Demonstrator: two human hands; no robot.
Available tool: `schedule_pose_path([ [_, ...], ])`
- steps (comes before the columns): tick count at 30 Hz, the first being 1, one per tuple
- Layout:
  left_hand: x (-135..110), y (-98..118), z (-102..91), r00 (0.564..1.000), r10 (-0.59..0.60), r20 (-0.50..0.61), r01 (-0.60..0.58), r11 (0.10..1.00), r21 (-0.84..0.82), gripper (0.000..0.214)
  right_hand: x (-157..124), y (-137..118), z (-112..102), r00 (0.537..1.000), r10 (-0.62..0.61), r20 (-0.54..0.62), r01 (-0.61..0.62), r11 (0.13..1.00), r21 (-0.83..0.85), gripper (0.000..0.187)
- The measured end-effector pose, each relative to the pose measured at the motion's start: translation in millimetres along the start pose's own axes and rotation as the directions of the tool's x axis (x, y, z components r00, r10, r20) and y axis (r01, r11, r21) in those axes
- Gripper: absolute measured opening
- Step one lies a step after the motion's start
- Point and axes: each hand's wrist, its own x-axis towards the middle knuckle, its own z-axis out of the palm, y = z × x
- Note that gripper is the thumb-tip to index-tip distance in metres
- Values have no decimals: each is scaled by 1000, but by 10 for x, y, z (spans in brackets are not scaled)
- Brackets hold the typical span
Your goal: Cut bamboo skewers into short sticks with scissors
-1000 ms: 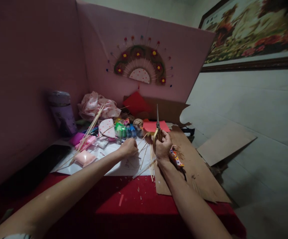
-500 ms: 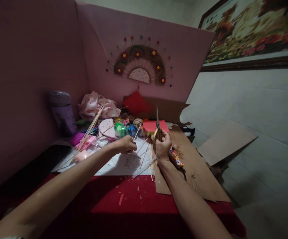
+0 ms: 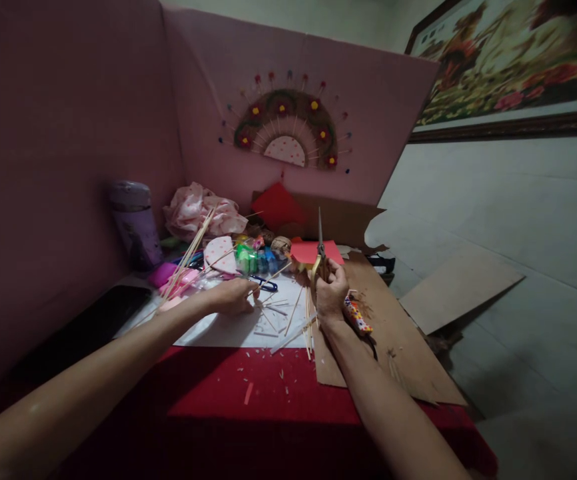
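My right hand is closed on a pair of scissors with yellow handles, blades pointing up and away. My left hand is closed in a pinch on a thin wooden stick that slants up to the right, just above the white paper sheet. Several more loose sticks lie on the paper between my hands. A small patterned knife or cutter rests on the brown cardboard right of my right wrist.
A bundle of long sticks, pink pieces, coloured clay packs, twine ball, red paper and a purple bottle crowd the back of the red table. A pink board with a fan decoration stands behind. Cardboard overhangs the right edge.
My left hand has drawn back to the left from beside the scissors, carrying a thin stick. My right hand with the scissors has stayed put. The view shifted slightly.
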Motion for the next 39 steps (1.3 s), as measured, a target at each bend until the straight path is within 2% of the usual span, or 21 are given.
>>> schedule_pose_path([
  [5, 27, -37, 20, 999, 28, 19, -29, 998, 56, 14, 5, 1, 1, 1000, 10, -3, -10, 1000, -5, 54],
  [9, 1, -4, 34, 999, 38, -4, -37, 994, 102, 17, 6, 7, 4, 1000, 7, -1, -7, 1000, -8, 54],
  [16, -24, 111, 0, 1000, 11, 27, -16, 979, 202, 16, 9, -19, 0, 1000, -15, -22, 15, 1000, -10, 52],
  [22, -98, 154, -173, 986, 49, 158, -59, 997, 58, 16, 54, -61, -22, 989, -72, -132, 80, 996, 51, 49],
  [25, -125, 95, -278, 966, 4, 260, -9, 1000, 15, 10, 64, -73, -29, 985, -59, -165, 70, 996, 62, 47],
  [28, -115, 42, -420, 953, -15, 303, 40, 996, -77, 10, 56, -73, -27, 985, -65, -161, 76, 995, 64, 47],
  [33, 78, 171, -585, 983, 96, 159, -45, 954, -297, 11, -5, -90, -9, 982, -140, -126, 147, 988, 49, 47],
  [36, 326, 351, -511, 989, 139, 51, -115, 939, -324, 11, -89, -143, 3, 966, -241, -95, 240, 970, -23, 47],
  [39, 630, 506, -351, 982, 187, -12, -180, 922, -344, 11, -195, -209, 4, 935, -352, 46, 354, 934, -55, 44],
])
